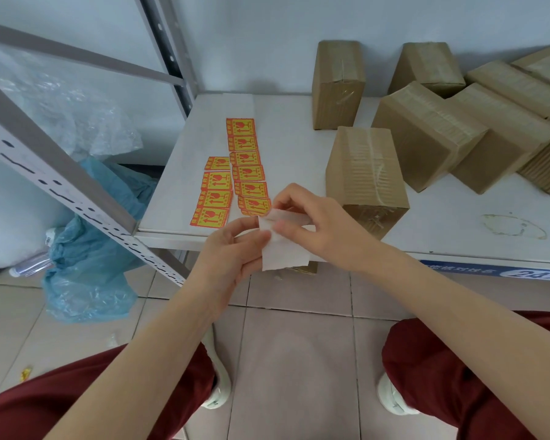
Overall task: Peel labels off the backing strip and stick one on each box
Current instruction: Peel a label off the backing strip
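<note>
Head view: left hand (232, 249) and right hand (311, 223) pinch the white backing strip (283, 255) (blank side up) at the front edge of the shelf (299, 138). Labels (246, 166) lie by its left edge, boxes (365, 173) farther right.

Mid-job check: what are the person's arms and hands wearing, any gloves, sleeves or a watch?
The left hand and the right hand are bare: no gloves, rings or watch show. Both forearms are uncovered as far as the frame edge, with no sleeve in view. Lower down are dark red trousers and white shoes.
</note>
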